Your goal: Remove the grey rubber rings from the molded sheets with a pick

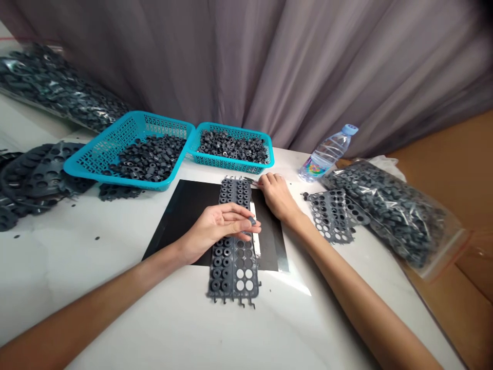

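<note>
My left hand (215,228) hovers over a long dark grey perforated panel (233,267), closed in a pinch on a small dark grey plastic piece (251,220). Ring-shaped dark pieces (221,262) sit in the panel's left columns and far part; several holes at its near right show bare. Beyond the panel's far right side, my right hand (275,192) rests with curled fingers around a slim metal tool (251,181), whose exact kind is unclear. Under the panel lies a black mat (181,210), and a white strip (257,244) runs along the panel's right edge.
Two blue baskets (169,186) (231,163) of small dark pieces stand at the back. A water bottle (325,154), another perforated panel (331,216) and a filled plastic bag (393,205) are at right. Another filled bag (57,85) and stacked panels (34,177) lie left.
</note>
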`<state>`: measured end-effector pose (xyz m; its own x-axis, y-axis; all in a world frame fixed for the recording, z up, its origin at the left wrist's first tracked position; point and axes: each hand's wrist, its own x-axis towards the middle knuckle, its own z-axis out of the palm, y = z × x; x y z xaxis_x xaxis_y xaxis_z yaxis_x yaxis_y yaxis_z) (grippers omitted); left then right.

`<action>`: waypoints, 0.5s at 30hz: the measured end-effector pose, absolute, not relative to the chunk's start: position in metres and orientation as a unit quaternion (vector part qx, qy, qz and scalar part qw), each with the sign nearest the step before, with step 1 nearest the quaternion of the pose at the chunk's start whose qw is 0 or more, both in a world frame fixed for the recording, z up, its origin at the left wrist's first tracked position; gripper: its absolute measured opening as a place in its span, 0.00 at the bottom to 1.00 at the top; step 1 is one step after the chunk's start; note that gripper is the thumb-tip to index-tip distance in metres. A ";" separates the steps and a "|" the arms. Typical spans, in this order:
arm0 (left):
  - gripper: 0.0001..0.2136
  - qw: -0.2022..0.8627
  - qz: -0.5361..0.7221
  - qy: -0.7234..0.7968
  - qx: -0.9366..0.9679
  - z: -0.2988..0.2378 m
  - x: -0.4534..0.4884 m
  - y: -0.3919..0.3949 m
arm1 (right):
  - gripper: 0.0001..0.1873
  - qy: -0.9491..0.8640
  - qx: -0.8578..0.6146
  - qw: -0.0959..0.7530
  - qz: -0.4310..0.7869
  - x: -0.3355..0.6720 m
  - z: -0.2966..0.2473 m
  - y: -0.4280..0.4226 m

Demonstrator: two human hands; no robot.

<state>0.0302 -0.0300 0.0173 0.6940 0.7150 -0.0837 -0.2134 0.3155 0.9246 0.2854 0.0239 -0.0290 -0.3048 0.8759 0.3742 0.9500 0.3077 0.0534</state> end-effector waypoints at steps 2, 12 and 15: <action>0.14 0.775 0.301 0.257 0.492 0.019 0.031 -0.031 | 0.14 -0.793 -0.579 0.136 -0.132 0.286 -0.026 0.013; 0.15 0.776 0.297 0.265 0.490 0.020 0.032 -0.032 | 0.19 -0.711 -0.622 0.324 0.045 0.296 -0.006 -0.068; 0.15 0.773 0.311 0.267 0.484 0.022 0.032 -0.032 | 0.14 -0.684 -0.622 0.359 0.127 0.285 0.006 -0.085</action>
